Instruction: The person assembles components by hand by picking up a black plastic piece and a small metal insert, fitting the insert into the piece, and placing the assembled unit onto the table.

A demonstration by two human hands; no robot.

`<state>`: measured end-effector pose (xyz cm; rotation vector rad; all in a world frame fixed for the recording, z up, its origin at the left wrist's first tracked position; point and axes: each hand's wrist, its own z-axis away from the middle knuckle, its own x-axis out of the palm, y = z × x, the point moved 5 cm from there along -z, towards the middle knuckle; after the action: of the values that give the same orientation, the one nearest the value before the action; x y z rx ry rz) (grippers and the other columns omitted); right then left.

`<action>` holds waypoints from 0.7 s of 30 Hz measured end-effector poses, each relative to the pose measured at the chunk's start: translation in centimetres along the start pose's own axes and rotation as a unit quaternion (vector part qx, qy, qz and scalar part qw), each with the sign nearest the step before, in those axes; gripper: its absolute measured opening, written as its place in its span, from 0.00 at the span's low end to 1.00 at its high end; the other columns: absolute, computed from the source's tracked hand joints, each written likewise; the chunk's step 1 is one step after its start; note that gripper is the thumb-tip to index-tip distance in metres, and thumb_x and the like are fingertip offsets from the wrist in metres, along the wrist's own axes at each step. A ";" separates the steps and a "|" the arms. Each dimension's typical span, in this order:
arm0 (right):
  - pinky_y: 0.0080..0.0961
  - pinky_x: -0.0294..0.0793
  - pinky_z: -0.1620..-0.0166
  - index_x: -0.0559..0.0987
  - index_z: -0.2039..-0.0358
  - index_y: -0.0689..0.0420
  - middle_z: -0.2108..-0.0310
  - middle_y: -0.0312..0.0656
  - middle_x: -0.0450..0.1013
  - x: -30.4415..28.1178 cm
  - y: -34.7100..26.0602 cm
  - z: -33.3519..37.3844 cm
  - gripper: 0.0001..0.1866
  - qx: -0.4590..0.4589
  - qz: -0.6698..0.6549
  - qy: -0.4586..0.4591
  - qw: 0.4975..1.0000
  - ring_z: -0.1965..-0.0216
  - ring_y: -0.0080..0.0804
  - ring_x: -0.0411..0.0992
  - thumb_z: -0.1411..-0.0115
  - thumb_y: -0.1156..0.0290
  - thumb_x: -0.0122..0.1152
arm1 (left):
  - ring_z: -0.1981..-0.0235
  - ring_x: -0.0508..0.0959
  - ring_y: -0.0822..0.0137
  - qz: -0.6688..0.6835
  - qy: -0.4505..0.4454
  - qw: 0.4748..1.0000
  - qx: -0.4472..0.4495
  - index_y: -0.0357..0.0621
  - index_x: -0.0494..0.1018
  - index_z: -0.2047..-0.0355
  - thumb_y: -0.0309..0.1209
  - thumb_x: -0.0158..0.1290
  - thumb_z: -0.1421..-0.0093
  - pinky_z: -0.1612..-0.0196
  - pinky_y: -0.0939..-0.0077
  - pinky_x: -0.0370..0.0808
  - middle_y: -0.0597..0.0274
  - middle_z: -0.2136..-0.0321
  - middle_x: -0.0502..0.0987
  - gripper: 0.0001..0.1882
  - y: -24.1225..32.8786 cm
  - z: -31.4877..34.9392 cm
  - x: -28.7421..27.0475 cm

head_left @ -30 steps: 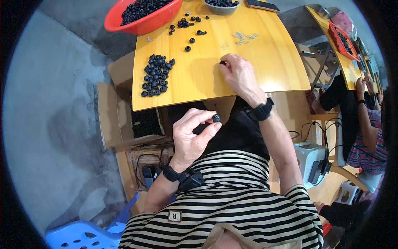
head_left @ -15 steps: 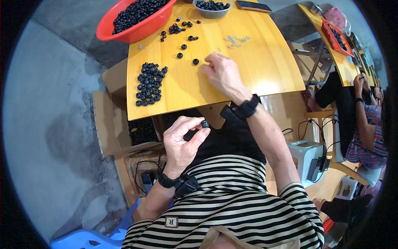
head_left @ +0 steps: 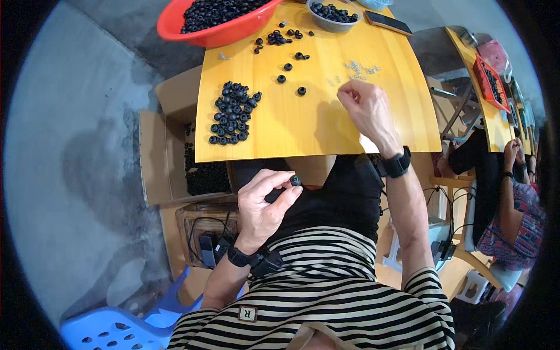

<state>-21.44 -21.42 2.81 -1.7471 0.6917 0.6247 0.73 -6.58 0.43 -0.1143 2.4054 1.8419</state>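
In front of my lap, my left hand (head_left: 262, 207) pinches a small black bead-like part (head_left: 296, 181) between thumb and forefinger, its holed end facing up. Over the table, my right hand (head_left: 371, 116) has its fingers curled and the tips pressed together; whether anything is in them is hidden. Just beyond those fingertips lies a scatter of tiny clear pieces (head_left: 363, 70). A dense group of black ring-ended parts (head_left: 233, 114) covers the table's left side. A few loose black parts, one of them a round bead (head_left: 301, 91), sit between that group and my right hand.
On the yellow wooden table (head_left: 274, 149) stand a red basin (head_left: 210, 38) and a grey bowl (head_left: 332, 24), both holding black parts, and a phone (head_left: 388, 22). Below left is an open cardboard box (head_left: 154, 157). At right, another person (head_left: 510, 216) sits by a second table.
My right hand has shifted right across the table, toward the clear pieces, and its fingers have drawn together. The left hand keeps its pinch on the black part. The whole view has shifted slightly.
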 end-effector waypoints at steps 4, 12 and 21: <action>0.38 0.76 0.62 0.82 0.66 0.60 0.70 0.50 0.79 2.0 -0.1 -5.4 0.10 -0.035 0.029 -0.002 0.999 0.67 0.50 0.77 0.45 0.70 0.58 | 0.67 0.76 0.71 0.007 0.017 1.000 -0.015 0.32 0.78 0.59 0.16 0.62 0.49 0.60 0.80 0.73 0.57 0.67 0.78 0.15 0.3 -0.5 -0.4; 0.44 0.75 0.56 0.82 0.60 0.58 0.61 0.50 0.73 7.6 -0.1 -9.6 0.12 -0.044 0.183 -0.044 0.981 0.60 0.52 0.75 0.40 0.69 0.55 | 0.66 0.76 0.70 0.020 0.018 0.999 -0.039 0.31 0.78 0.58 0.16 0.62 0.49 0.59 0.79 0.73 0.57 0.66 0.78 0.16 0.2 -1.7 -0.9; 0.37 0.77 0.63 0.81 0.64 0.61 0.69 0.49 0.76 5.3 -1.6 -7.1 0.09 -0.035 0.084 -0.073 0.993 0.69 0.44 0.77 0.40 0.71 0.57 | 0.65 0.77 0.69 0.020 -0.001 0.998 -0.052 0.31 0.78 0.58 0.16 0.62 0.49 0.59 0.79 0.74 0.56 0.65 0.78 0.16 -0.1 -3.8 -0.4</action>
<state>-16.13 -28.60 1.98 -1.6981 0.7270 0.8931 0.99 -10.31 1.33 -0.0749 2.3269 1.9836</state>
